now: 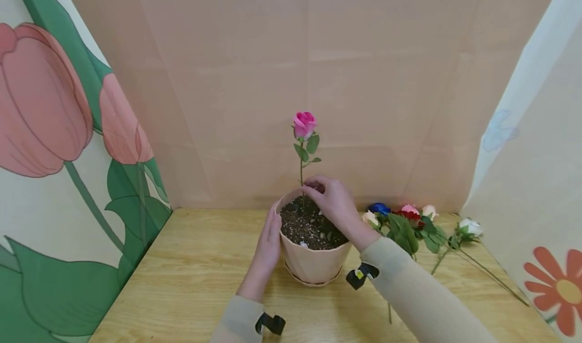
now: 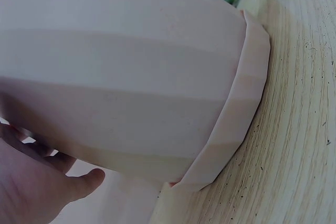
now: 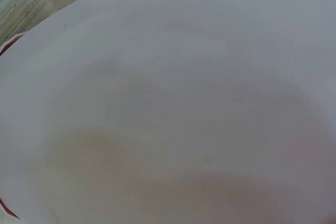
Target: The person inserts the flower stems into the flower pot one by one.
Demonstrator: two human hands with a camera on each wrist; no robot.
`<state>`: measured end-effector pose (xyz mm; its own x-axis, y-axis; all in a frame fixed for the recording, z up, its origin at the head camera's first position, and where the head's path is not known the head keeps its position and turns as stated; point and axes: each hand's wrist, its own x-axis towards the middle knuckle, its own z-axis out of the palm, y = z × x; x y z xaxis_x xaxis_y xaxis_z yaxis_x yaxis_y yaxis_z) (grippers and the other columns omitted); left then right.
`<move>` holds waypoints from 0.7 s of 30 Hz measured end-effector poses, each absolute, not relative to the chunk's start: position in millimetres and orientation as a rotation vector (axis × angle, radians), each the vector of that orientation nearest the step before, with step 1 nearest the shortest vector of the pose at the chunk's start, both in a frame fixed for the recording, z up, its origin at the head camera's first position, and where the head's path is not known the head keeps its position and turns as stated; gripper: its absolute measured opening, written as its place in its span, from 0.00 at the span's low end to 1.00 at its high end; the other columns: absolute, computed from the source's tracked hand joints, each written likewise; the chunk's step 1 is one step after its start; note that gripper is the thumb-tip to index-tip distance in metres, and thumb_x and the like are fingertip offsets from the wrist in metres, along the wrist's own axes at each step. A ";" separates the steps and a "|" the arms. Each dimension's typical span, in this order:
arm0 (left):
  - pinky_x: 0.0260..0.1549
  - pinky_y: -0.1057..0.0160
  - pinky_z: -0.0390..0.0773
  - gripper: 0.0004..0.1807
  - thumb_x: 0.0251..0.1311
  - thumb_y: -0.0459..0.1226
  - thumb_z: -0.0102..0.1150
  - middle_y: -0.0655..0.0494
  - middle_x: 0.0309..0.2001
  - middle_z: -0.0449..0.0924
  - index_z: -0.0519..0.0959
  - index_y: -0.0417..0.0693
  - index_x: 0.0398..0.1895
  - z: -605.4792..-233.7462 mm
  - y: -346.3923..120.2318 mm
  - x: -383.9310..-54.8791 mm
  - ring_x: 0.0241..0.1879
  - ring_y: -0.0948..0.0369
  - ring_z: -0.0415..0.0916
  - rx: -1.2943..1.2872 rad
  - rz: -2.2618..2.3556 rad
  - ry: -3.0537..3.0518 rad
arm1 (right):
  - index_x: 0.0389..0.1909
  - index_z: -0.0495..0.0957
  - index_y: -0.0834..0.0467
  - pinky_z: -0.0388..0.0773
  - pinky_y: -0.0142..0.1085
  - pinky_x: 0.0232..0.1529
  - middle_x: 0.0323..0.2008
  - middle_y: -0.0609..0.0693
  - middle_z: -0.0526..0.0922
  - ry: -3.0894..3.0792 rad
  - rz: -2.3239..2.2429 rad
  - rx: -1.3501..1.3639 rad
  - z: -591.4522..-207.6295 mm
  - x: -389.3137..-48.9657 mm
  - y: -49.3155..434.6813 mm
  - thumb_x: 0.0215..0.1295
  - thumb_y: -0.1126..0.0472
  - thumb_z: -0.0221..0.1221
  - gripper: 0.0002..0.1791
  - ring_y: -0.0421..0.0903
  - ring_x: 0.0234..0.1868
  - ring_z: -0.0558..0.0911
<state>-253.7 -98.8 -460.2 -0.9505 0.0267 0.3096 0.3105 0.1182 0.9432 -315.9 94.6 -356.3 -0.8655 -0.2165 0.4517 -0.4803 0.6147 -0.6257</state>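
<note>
The pink rose (image 1: pixel 304 125) stood upright at the 12 o'clock side of the pale pink pot (image 1: pixel 313 262), its stem (image 1: pixel 301 168) reaching down toward the dark soil (image 1: pixel 313 232). The person's right hand (image 1: pixel 335 201) reached across from 4 o'clock, its grip together on the lower stem, thumb and fingertip pinching it near the rim. At 9 o'clock the left hand (image 1: pixel 265 244) lay against the pot's outer wall, its grip apart, fingers resting along the side (both sleeves (image 1: pixel 409 287), I noticed, were pale beige). A matching saucer (image 2: pixel 231 119) sat beneath the pot on the wood-grained worktop (image 1: pixel 204 262). Toward 2 o'clock lay a loose cluster of flowers, among them a blue rose (image 1: pixel 379 208) and a peach rose (image 1: pixel 370 218), with a white rose (image 1: pixel 470 226) nearer 3 o'clock. Large tulips (image 1: pixel 45 100) decorated the panel at 9 o'clock, and a pinkish-tan backdrop (image 1: pixel 227 80) hung at 12, behind everything.
</note>
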 end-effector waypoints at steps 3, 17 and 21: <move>0.83 0.34 0.48 0.32 0.92 0.56 0.27 0.54 0.89 0.52 0.53 0.64 0.92 -461.3 -100.0 -253.3 0.87 0.47 0.48 -0.302 -1.929 -2.192 | 0.55 0.91 0.57 0.90 0.50 0.47 0.47 0.52 0.93 -2.513 1.127 0.553 -352.6 -313.1 98.5 0.79 0.52 0.70 0.15 0.50 0.45 0.91; 0.82 0.32 0.46 0.33 0.90 0.59 0.28 0.57 0.89 0.50 0.51 0.69 0.92 -460.4 -101.8 -250.7 0.87 0.46 0.46 -0.266 -1.935 -2.212 | 0.62 0.89 0.56 0.89 0.44 0.44 0.51 0.52 0.92 -2.526 1.217 0.434 -333.3 -278.1 158.8 0.80 0.48 0.68 0.19 0.53 0.48 0.90; 0.82 0.32 0.45 0.33 0.91 0.58 0.27 0.55 0.90 0.47 0.50 0.69 0.92 -460.4 -102.7 -252.3 0.87 0.45 0.45 -0.268 -1.930 -2.221 | 0.62 0.88 0.55 0.87 0.35 0.43 0.52 0.52 0.92 -2.540 1.210 0.398 -332.6 -267.4 179.9 0.81 0.46 0.67 0.21 0.51 0.50 0.90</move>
